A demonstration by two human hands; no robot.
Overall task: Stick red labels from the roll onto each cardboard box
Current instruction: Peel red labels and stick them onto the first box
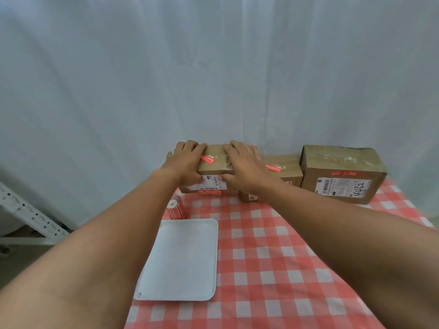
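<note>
- Both hands are holding one brown cardboard box (pixel 215 162) at the far edge of the surface (pixel 273 257), which is wearing a red and white checked cloth.
- The left hand (pixel 184 160) is gripping the box's left end, with its fingers curled over the top.
- The right hand (pixel 242 162) is lying on the top with its thumb against the front face, so it is gripping the box too.
- This box is carrying a red label (pixel 207 159) on top, and a white shipping label (pixel 211 182) with barcodes on the front; the small print is not readable.
- A second box (pixel 282 167), just to the right, is showing a red label on top.
- A third, larger box (pixel 342 174) is standing at the far right, with "4432" written by hand on its white label.
- The roll of red labels (pixel 176 207) is sitting below the held box, beside a white tray (pixel 183 262).
</note>
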